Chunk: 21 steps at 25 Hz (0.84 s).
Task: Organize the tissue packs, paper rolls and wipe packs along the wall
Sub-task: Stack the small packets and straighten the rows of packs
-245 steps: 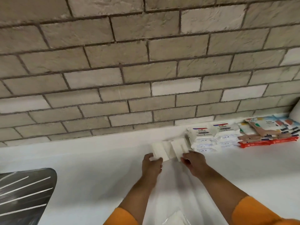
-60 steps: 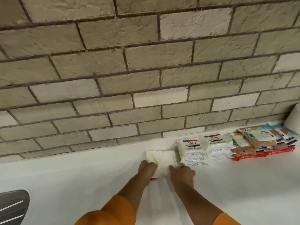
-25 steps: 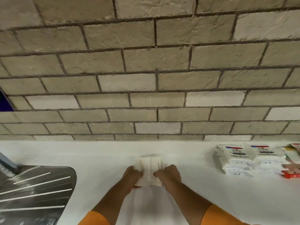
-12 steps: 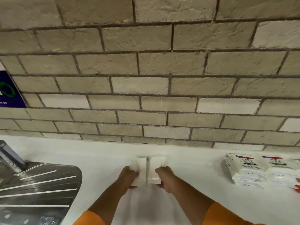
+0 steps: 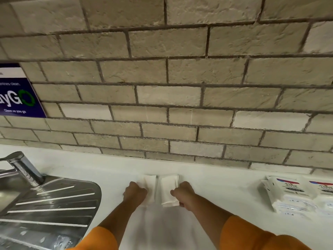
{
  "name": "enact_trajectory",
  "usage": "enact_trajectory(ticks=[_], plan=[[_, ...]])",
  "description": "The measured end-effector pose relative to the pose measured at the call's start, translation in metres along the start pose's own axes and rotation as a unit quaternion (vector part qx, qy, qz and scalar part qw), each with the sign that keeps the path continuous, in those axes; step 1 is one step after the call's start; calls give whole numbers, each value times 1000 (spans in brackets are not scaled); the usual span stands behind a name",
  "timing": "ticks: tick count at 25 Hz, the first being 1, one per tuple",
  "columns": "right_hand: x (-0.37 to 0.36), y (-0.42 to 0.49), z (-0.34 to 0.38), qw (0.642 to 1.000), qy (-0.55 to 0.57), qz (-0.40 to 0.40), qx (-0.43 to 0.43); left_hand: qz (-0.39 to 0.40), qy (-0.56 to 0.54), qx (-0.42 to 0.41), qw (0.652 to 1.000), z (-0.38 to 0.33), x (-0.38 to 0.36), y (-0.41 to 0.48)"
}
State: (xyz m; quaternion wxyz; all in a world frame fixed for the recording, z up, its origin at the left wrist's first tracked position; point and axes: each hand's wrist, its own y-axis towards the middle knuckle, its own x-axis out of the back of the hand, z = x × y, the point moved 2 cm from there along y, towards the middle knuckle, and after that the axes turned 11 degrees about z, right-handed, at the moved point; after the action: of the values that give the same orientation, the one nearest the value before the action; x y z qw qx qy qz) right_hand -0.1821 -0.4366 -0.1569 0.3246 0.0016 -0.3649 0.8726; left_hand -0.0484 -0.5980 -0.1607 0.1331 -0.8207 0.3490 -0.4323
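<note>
Shifted left tissue pack (image 5: 149, 184) and right tissue pack (image 5: 168, 191) leftward along the counter (image 5: 221, 192) since ~10 s back: then right beside the Dove wipe packs (image 5: 288, 194), now well apart from them and nearer the sink drainboard (image 5: 54, 204). Also split them: pressed together a second ago, now side by side with a thin gap.
Gripping left tissue pack at its left edge with left hand (image 5: 135, 193), fingers curled over it, knuckles up.
Pinching right tissue pack at its right edge with right hand (image 5: 183, 193), fingers curled round the side, near corner poking out below the fist.
Holding from the outer edges only, so both packs between the two hands, flat on counter, near the brick wall (image 5: 162, 114), apparently not touching it.
Seeing Dove wipe packs stacked far right by the wall, cut off by frame edge.
Seeing faucet (image 5: 24, 167) over drainboard at left, purple sign (image 5: 16, 94) on wall upper left, orange sleeves (image 5: 252, 235) at bottom.
</note>
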Motion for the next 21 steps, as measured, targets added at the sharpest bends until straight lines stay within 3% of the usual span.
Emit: enact_trajectory(ticks=[12, 21], plan=[[-30, -2, 17, 999, -28, -32, -2, -52, 48, -14, 997, 2, 4, 2], [-33, -6, 11, 995, -82, -49, 43, -52, 72, -14, 996, 7, 4, 2]])
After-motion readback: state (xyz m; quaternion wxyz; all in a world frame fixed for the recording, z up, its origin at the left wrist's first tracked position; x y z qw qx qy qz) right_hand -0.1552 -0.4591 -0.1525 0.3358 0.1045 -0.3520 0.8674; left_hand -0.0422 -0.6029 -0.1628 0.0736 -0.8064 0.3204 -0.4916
